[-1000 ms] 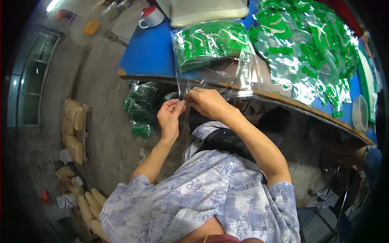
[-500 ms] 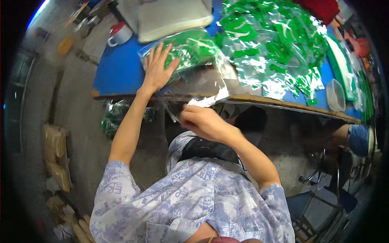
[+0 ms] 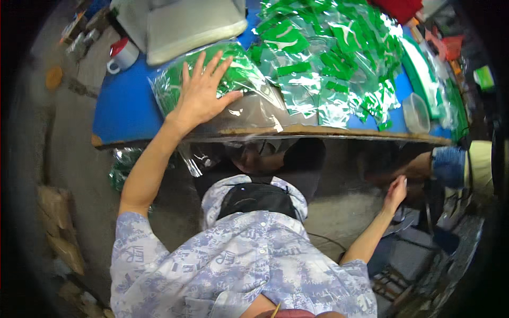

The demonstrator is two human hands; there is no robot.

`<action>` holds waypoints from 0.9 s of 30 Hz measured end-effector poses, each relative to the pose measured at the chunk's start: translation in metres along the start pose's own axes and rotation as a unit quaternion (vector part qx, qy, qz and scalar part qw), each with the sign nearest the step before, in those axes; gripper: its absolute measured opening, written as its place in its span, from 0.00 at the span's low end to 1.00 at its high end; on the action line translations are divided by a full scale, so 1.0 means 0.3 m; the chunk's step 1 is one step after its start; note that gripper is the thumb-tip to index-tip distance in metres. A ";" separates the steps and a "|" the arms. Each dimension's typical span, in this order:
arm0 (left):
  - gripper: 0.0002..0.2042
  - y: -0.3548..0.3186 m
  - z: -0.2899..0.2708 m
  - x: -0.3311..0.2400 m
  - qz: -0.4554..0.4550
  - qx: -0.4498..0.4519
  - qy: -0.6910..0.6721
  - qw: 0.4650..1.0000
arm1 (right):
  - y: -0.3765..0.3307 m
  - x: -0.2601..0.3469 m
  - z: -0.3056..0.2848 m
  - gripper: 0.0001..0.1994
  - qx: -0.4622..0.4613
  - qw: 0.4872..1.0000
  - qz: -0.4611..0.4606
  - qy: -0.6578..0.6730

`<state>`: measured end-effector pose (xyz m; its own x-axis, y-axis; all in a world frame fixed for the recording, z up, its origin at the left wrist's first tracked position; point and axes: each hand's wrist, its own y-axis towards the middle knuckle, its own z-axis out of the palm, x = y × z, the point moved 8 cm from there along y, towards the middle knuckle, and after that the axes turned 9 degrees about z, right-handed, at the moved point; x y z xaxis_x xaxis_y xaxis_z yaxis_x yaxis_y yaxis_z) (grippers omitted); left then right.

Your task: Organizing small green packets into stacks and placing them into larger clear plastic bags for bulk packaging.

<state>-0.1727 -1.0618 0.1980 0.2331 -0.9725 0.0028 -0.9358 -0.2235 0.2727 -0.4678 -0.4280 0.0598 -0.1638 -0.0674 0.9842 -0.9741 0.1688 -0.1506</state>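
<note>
Head view, looking down over the person's patterned blue shirt. The blue tabletop is the landmark. The left hand lies flat, fingers spread apart, pressing on a clear plastic bag filled with green packets near the table's front edge. The bag sits directly under the palm and stretches from the fingers toward the table's right, its long axis running roughly along that edge. The right hand hangs below the table's front edge, well apart from the bag, fingers loosely together, holding nothing visible. So the left hand is the nearer 1. A loose heap of green-and-clear packets covers the table's right half; a red-and-white mug stands at its far left.
</note>
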 end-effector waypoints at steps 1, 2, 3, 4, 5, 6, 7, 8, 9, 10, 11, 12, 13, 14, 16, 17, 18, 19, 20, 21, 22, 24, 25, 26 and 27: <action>0.40 0.008 0.023 -0.010 0.006 0.013 0.000 1.000 | -0.019 0.129 0.070 0.15 -0.011 0.997 -0.069 0.040; 0.38 0.017 0.036 -0.021 0.011 0.009 -0.002 1.000 | -0.025 0.231 0.134 0.13 -0.027 0.991 -0.094 0.087; 0.37 0.019 0.056 -0.025 0.016 0.009 -0.002 1.000 | -0.132 0.368 0.284 0.12 -0.064 0.991 -0.077 0.090; 0.33 0.013 0.076 -0.022 0.022 0.015 -0.004 1.000 | -0.229 0.478 0.454 0.13 0.048 0.993 -0.108 0.004; 0.31 -0.002 0.082 -0.003 0.011 0.035 -0.024 0.999 | -0.334 0.543 0.617 0.15 0.168 0.973 -0.139 -0.080; 0.30 -0.011 0.084 0.017 0.000 0.042 -0.049 0.998 | -0.478 0.553 0.803 0.13 0.359 0.898 -0.181 -0.178; 0.30 -0.017 0.086 0.036 -0.018 0.047 -0.075 0.996 | -0.639 0.503 0.963 0.13 0.522 0.799 -0.150 -0.257; 0.30 0.000 0.083 0.033 -0.013 0.043 -0.068 0.997 | -0.805 0.472 1.071 0.13 0.612 0.720 -0.217 -0.246; 0.30 0.025 0.090 0.020 -0.010 0.052 -0.080 0.995 | -0.908 0.418 1.147 0.13 0.666 0.677 -0.245 -0.193; 0.30 0.044 0.091 0.007 -0.012 0.062 -0.092 0.994 | -0.966 0.354 1.216 0.11 0.637 0.660 -0.325 -0.230; 0.30 0.058 0.079 -0.005 -0.011 0.060 -0.088 0.994 | -1.013 0.325 1.261 0.08 0.561 0.669 -0.420 -0.249; 0.31 0.071 0.066 -0.018 -0.014 0.067 -0.097 0.993 | -1.049 0.309 1.300 0.06 0.519 0.666 -0.468 -0.262; 0.32 0.064 0.050 -0.019 -0.022 0.076 -0.106 0.991 | -1.075 0.288 1.340 0.07 0.485 0.669 -0.487 -0.283; 0.34 0.078 0.024 -0.010 -0.040 0.072 -0.111 0.990 | -1.069 0.286 1.358 0.08 0.451 0.677 -0.508 -0.284; 0.36 0.074 0.043 0.122 -0.047 0.039 -0.145 0.988 | -1.108 0.271 1.389 0.09 0.428 0.679 -0.527 -0.282; 0.38 0.082 0.044 0.183 -0.045 0.002 -0.181 0.982 | -1.098 0.266 1.388 0.12 0.384 0.707 -0.524 -0.278; 0.40 0.089 0.037 0.231 -0.058 -0.018 -0.152 0.987 | -1.083 0.264 1.380 0.14 0.337 0.734 -0.521 -0.276; 0.40 0.111 0.037 0.274 -0.063 -0.018 -0.153 0.986 | -1.092 0.260 1.389 0.14 0.341 0.732 -0.521 -0.277; 0.41 0.135 0.040 0.320 -0.080 -0.010 -0.160 0.984 | -1.107 0.269 1.401 0.16 0.318 0.729 -0.538 -0.278; 0.42 0.167 0.035 0.328 -0.092 -0.003 -0.168 0.981 | -1.106 0.286 1.413 0.19 0.289 0.728 -0.555 -0.280; 0.45 0.189 0.031 0.333 -0.128 -0.002 -0.192 0.973 | -1.078 0.275 1.456 0.24 0.361 0.736 -0.475 -0.321; 0.44 0.227 0.048 0.318 -0.122 0.033 -0.218 0.968 | -1.045 0.221 1.525 0.25 0.338 0.748 -0.477 -0.313; 0.44 0.237 0.068 0.316 -0.121 0.070 -0.241 0.960 | -1.047 0.239 1.542 0.26 0.320 0.760 -0.477 -0.304; 0.43 0.245 0.088 0.313 -0.119 0.108 -0.264 0.951 | -1.065 0.250 1.540 0.28 0.329 0.755 -0.492 -0.282; 0.43 0.251 0.086 0.320 -0.117 0.107 -0.263 0.952 | -1.078 0.232 1.539 0.30 0.309 0.769 -0.483 -0.283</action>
<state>-0.2276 -1.1736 0.1942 0.3298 -0.7806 -0.5309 -0.9202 -0.3915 0.0041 -0.2362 -0.9412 0.1338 0.8114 -0.3153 0.4921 -0.5436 -0.7165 0.4373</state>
